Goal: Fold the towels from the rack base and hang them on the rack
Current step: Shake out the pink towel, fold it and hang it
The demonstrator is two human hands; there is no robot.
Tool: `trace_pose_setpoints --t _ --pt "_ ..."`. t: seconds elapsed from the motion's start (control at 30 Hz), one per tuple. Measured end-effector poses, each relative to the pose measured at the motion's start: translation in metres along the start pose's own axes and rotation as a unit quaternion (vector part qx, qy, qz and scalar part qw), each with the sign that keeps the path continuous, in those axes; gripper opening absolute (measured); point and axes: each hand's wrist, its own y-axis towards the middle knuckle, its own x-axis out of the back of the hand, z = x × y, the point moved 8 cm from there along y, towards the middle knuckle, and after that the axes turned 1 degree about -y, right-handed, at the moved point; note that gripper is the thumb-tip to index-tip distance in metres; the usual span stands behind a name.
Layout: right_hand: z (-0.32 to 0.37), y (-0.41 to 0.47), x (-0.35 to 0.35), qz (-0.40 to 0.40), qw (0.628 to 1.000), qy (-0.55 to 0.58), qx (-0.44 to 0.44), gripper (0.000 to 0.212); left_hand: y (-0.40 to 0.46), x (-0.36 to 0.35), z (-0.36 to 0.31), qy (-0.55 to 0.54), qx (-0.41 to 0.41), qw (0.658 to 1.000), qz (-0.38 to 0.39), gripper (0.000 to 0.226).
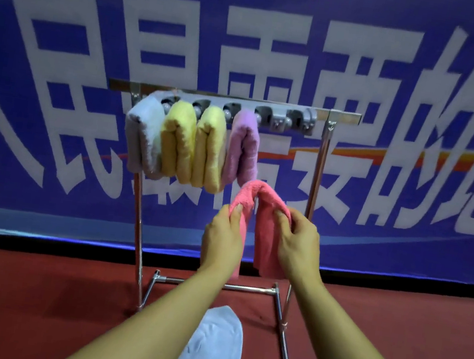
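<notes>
A pink towel (267,214) hangs doubled over between my two hands, in front of the metal rack (318,173) and below its holder strip. My left hand (222,238) pinches the towel's left half near the top. My right hand (297,243) pinches the right half. Several folded towels hang from the rack's top: a grey-white one (143,137), two yellow ones (177,142) (210,147) and a purple one (244,152). A pale blue towel (213,348) lies crumpled on the floor inside the rack base (285,340), under my left forearm.
The grey holder strip (294,118) on the top bar has free clips to the right of the purple towel. A blue banner (419,145) with large white characters stands right behind the rack. The floor (26,301) is dark red.
</notes>
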Motion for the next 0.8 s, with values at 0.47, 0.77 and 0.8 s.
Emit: trace_pose_setpoints --t 0.47,0.77,0.8 --pt "0.097 0.118 0.051 -0.069 0.994 -0.002 0.084 0.027 0.082 -0.024 -0.140 -0.074 -0.006 0.990 -0.121 0.042" --pt "0.080 0.162 0.025 -0.052 0.995 -0.030 0.082 0.029 0.125 -0.044 -0.123 -0.073 -0.003 0.983 -0.171 0.041" --pt "0.076 0.163 0.021 -0.050 0.995 -0.036 0.081 0.029 0.130 -0.049 -0.117 -0.070 -0.008 0.983 -0.169 0.040"
